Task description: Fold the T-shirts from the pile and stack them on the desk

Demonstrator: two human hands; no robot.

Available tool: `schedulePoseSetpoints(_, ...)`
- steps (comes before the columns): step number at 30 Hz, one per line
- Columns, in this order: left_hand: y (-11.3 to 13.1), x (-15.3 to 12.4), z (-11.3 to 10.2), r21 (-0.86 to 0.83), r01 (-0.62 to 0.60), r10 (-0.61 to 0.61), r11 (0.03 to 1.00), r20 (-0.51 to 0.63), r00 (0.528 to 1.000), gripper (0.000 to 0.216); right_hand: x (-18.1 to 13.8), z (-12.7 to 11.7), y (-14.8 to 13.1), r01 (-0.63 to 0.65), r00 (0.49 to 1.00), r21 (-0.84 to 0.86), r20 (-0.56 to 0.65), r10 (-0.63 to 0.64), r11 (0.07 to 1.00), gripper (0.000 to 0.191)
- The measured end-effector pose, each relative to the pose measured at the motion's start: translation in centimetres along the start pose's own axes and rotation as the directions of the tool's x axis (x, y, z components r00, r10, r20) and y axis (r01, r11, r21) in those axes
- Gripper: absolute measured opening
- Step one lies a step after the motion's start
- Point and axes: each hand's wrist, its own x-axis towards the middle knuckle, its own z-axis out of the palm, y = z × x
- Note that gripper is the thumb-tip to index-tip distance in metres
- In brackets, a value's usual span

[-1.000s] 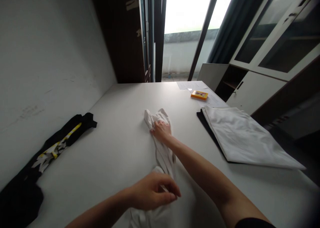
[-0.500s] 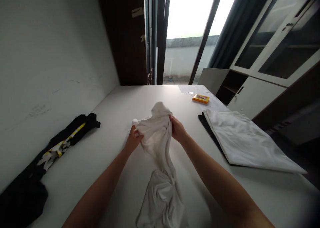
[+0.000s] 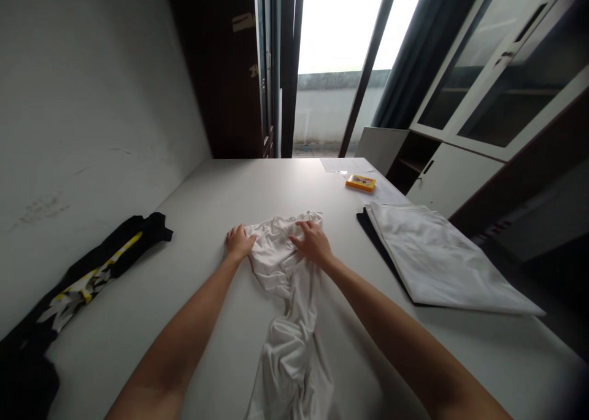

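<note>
Head view shows a crumpled white garment (image 3: pixel 285 297) lying on the white table (image 3: pixel 221 186), its far end spread wider. Left hand (image 3: pixel 238 243) pinches that end's left corner, fingers curled on the cloth; right hand (image 3: pixel 313 243) lies flat on the cloth near the far edge, fingers spread, gripping nothing. Right of the garment lies a folded white cloth (image 3: pixel 442 260) on a dark one; beyond it, an orange box (image 3: pixel 360 182). Left of the garment, by the wall, lies a black garment (image 3: pixel 92 272).

left hand (image 3: pixel 238 242): arm stretched forward, fingers curled, palm down | right hand (image 3: pixel 313 243): arm stretched forward, fingers spread flat
</note>
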Motion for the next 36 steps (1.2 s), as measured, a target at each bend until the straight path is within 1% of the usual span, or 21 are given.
schedulePoseSetpoints(2, 0.4, 1.0, 0.0, -0.051, -0.011, 0.014, 0.999, 0.054, 0.998, 0.042, -0.1, 0.8, -1.0, -0.017, 0.998, -0.100, 0.052, 0.023, 0.995, 0.050)
schedulePoseSetpoints(5, 1.0, 1.3, -0.2, -0.203, -0.036, 0.073, 0.978, 0.176, 0.982, 0.028, 0.1, 1.9, -0.7, -0.098, 0.995, -0.175, 0.017, 0.103, 0.980, 0.027)
schedulePoseSetpoints(7, 1.3, 1.0, -1.1, -0.339, -0.036, 0.123, 0.940, 0.239, 0.963, 0.030, 0.7, 2.0, 0.5, -0.164, 0.986, -0.105, -0.037, 0.161, 0.981, 0.019)
schedulePoseSetpoints(9, 1.3, 0.6, -2.6, -0.472, -0.017, 0.167, 0.882, 0.279, 0.945, 0.036, 1.6, 1.5, 2.1, -0.266, 0.956, 0.105, -0.097, 0.276, 0.958, 0.019)
schedulePoseSetpoints(10, 1.2, 0.4, -3.6, -0.529, -0.001, 0.186, 0.849, 0.298, 0.936, 0.039, 2.1, 1.0, 3.0, -0.322, 0.925, 0.265, -0.116, 0.362, 0.909, 0.020)
schedulePoseSetpoints(11, 1.1, 0.2, -4.6, -0.577, 0.019, 0.201, 0.816, 0.316, 0.927, 0.040, 2.5, 0.5, 3.7, -0.365, 0.884, 0.440, -0.112, 0.454, 0.821, 0.021)
schedulePoseSetpoints(13, 0.9, -0.2, -6.5, -0.650, 0.066, 0.219, 0.757, 0.348, 0.911, 0.042, 3.2, -0.6, 4.9, -0.373, 0.811, 0.720, -0.052, 0.582, 0.585, 0.022)
schedulePoseSetpoints(14, 0.8, -0.4, -7.3, -0.675, 0.091, 0.223, 0.732, 0.364, 0.904, 0.042, 3.3, -1.1, 5.2, -0.344, 0.804, 0.793, -0.028, 0.594, 0.503, 0.023)
schedulePoseSetpoints(15, 0.8, -0.6, -7.9, -0.694, 0.115, 0.225, 0.711, 0.380, 0.897, 0.042, 3.3, -1.4, 5.1, -0.306, 0.825, 0.820, -0.024, 0.564, 0.483, 0.023)
schedulePoseSetpoints(16, 0.8, -0.9, -8.3, -0.706, 0.139, 0.226, 0.694, 0.397, 0.889, 0.042, 3.2, -1.5, 4.8, -0.263, 0.870, 0.809, -0.036, 0.492, 0.525, 0.023)
schedulePoseSetpoints(17, 0.9, -1.2, -8.5, -0.715, 0.161, 0.227, 0.681, 0.415, 0.881, 0.041, 2.9, -1.5, 4.2, -0.211, 0.921, 0.768, -0.051, 0.386, 0.604, 0.023)
schedulePoseSetpoints(19, 1.3, -1.9, -8.3, -0.722, 0.198, 0.230, 0.663, 0.448, 0.864, 0.042, 2.1, -0.7, 1.9, -0.078, 0.992, 0.636, -0.031, 0.126, 0.768, 0.022)
schedulePoseSetpoints(21, 1.7, -2.6, -7.8, -0.728, 0.218, 0.233, 0.650, 0.464, 0.855, 0.042, 1.0, 0.8, -1.2, 0.054, 0.996, 0.489, 0.041, -0.084, 0.871, 0.028)
schedulePoseSetpoints(22, 2.0, -3.0, -7.5, -0.730, 0.222, 0.234, 0.646, 0.466, 0.853, 0.041, 0.5, 1.6, -2.8, 0.096, 0.987, 0.409, 0.080, -0.141, 0.907, 0.037)
schedulePoseSetpoints(23, 2.2, -3.4, -7.2, -0.731, 0.222, 0.234, 0.645, 0.466, 0.854, 0.041, 0.0, 2.5, -4.4, 0.107, 0.981, 0.310, 0.119, -0.150, 0.945, 0.045)
schedulePoseSetpoints(25, 2.6, -4.0, -7.1, -0.727, 0.214, 0.230, 0.653, 0.459, 0.858, 0.042, -0.5, 3.8, -6.9, 0.040, 0.987, 0.076, 0.152, -0.051, 0.996, 0.053)
schedulePoseSetpoints(28, 2.5, -4.7, -7.9, -0.695, 0.187, 0.210, 0.694, 0.444, 0.871, 0.047, -0.5, 4.6, -8.5, -0.087, 0.989, -0.139, 0.107, 0.102, 0.986, 0.036)
schedulePoseSetpoints(30, 2.0, -4.9, -9.0, -0.660, 0.160, 0.183, 0.734, 0.420, 0.889, 0.047, 0.0, 4.3, -8.0, -0.115, 0.989, -0.143, 0.076, 0.127, 0.983, 0.027)
schedulePoseSetpoints(33, 0.6, -4.9, -10.9, -0.613, 0.098, 0.145, 0.784, 0.335, 0.931, 0.046, 0.7, 3.3, -6.2, -0.150, 0.988, -0.050, 0.032, 0.152, 0.987, 0.024)
schedulePoseSetpoints(34, 0.2, -4.8, -11.5, -0.602, 0.073, 0.138, 0.795, 0.297, 0.945, 0.046, 0.7, 2.9, -5.5, -0.130, 0.991, -0.006, 0.023, 0.130, 0.991, 0.024)
schedulePoseSetpoints(36, -0.6, -4.6, -12.5, -0.584, 0.028, 0.131, 0.811, 0.229, 0.964, 0.047, 0.3, 2.2, -4.3, -0.018, 0.999, 0.097, 0.035, 0.015, 0.995, 0.023)
